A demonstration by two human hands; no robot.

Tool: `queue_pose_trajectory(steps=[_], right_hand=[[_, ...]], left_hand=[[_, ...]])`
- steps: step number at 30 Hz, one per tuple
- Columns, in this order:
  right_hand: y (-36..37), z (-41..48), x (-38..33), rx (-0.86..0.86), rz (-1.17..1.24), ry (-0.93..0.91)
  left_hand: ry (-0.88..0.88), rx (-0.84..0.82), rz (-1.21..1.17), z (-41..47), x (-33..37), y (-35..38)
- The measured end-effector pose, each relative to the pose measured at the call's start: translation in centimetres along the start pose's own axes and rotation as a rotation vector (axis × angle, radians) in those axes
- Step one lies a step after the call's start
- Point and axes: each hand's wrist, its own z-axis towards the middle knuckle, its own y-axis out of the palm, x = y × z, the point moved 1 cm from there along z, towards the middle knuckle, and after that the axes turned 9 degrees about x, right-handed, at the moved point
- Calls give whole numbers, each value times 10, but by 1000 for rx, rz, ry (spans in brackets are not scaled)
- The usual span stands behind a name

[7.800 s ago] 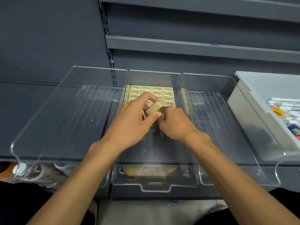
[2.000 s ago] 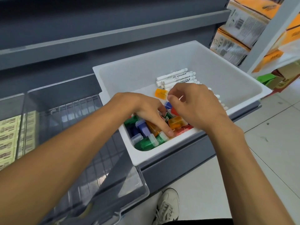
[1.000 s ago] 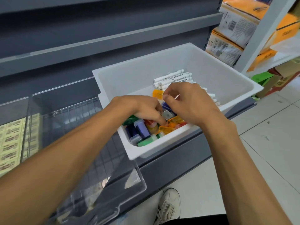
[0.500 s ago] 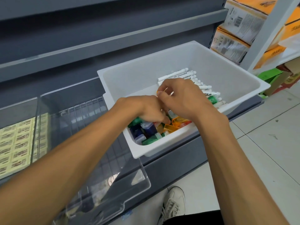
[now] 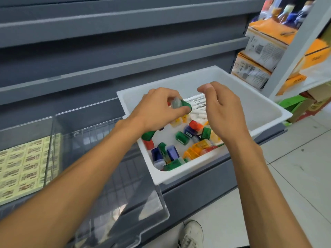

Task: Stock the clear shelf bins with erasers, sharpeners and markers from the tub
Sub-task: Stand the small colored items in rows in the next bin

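L hand fingers pinch green sharpener over white tub; R hand fingers loose, empty.

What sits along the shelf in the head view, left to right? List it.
Clear bin of erasers → empty clear bin → white tub holding sharpeners and markers → stacked orange-and-white cartons.

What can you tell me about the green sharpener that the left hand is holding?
The green sharpener is a small blocky piece of translucent green plastic with a greyish clear end turned toward the camera. The left hand pinches it between thumb and fingers, tilted, above the white tub, in front of the white markers. Motion blur hides finer detail.
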Motion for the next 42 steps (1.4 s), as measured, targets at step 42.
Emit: queue_pose_trajectory(steps=[42], right_hand=[[163, -184, -176, -900, 367, -262]], left_hand=[[-707, 653, -942, -248, -133, -170]])
